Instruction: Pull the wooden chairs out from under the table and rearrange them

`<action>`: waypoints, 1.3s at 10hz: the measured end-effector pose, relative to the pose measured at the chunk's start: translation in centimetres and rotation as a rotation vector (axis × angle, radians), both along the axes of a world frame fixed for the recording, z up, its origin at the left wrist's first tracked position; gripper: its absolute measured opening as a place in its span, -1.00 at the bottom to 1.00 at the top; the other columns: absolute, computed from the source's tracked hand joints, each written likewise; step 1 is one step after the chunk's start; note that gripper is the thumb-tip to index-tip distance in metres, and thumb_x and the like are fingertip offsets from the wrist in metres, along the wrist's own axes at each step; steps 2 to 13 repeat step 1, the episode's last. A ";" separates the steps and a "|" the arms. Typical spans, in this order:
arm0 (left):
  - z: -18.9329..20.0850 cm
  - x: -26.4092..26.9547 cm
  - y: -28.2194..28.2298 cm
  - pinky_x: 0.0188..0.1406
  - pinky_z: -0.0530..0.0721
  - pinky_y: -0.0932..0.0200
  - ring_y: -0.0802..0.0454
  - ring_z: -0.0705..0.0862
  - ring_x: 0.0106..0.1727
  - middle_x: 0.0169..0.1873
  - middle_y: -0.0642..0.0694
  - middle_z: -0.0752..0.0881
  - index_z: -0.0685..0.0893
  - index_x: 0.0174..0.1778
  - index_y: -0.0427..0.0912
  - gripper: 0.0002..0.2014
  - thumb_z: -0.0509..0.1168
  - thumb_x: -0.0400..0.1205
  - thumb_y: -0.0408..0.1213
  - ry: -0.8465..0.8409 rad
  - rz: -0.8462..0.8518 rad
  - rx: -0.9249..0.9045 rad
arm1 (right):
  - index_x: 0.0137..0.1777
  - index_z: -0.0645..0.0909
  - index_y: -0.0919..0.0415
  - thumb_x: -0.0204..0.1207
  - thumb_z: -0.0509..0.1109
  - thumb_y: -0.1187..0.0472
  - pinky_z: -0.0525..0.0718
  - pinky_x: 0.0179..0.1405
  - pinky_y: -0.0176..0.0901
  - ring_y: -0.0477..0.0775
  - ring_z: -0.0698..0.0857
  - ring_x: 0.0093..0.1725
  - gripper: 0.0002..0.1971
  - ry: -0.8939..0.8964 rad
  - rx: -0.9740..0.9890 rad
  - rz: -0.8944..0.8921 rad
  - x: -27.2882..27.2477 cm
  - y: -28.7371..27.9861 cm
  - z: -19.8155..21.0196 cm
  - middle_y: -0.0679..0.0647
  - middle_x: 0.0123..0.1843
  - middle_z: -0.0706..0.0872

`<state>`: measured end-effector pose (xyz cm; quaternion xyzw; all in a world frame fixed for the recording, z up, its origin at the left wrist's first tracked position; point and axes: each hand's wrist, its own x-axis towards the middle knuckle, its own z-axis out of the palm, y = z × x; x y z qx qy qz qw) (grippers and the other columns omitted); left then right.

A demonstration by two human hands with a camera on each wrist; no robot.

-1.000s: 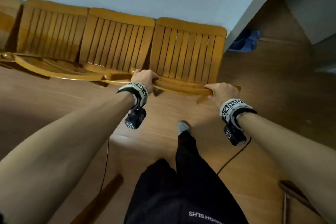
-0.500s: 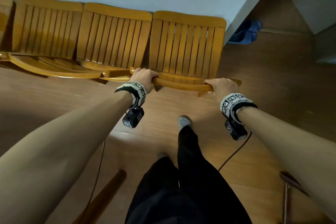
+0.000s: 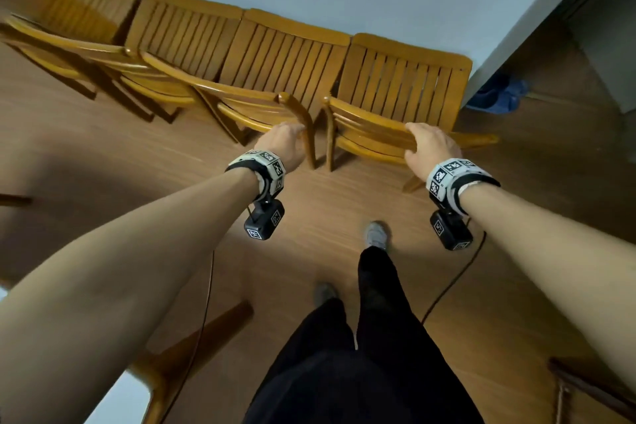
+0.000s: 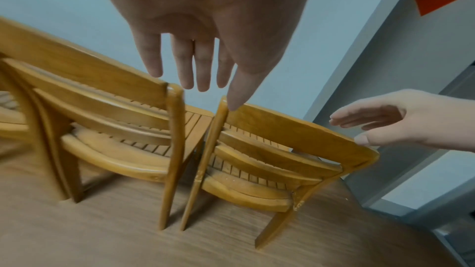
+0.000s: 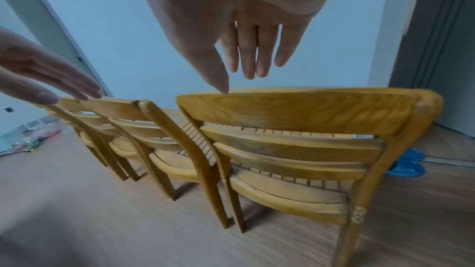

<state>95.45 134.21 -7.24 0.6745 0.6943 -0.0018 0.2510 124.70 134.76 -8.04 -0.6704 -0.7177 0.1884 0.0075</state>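
Observation:
Several wooden slat-seat chairs stand in a row against the pale blue wall. The rightmost chair (image 3: 399,86) (image 4: 287,129) (image 5: 308,113) stands on the floor with its back toward me. My left hand (image 3: 285,144) (image 4: 213,92) is open, fingers straight, over the gap between this chair and its neighbour (image 3: 275,55) (image 4: 107,88); the thumb tip is at the rail's left corner. My right hand (image 3: 430,144) (image 5: 241,80) is open just over the right part of the top rail, and nothing is gripped.
Blue slippers (image 3: 499,96) (image 5: 408,163) lie by the wall corner at the right. A wooden table leg (image 3: 192,348) stands at the lower left, and dark wooden furniture (image 3: 585,385) at the lower right. Cables trail across the wood floor beside my legs (image 3: 371,337).
Both hands gripped the rightmost chair's top rail before; now they have let go and their fingers are straight. The view has shifted, bringing more of the row into sight.

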 end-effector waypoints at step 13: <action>1.1 -4.0 -3.1 0.38 0.59 -0.12 -0.20 0.55 0.45 0.48 -0.22 0.55 0.47 0.59 -0.08 -0.41 0.37 0.60 -0.17 0.020 0.071 -0.019 | 0.61 0.44 0.05 0.61 0.39 0.21 0.54 0.47 0.07 0.15 0.52 0.53 -0.45 0.049 -0.051 0.046 -3.3 -1.6 1.9 0.04 0.59 0.52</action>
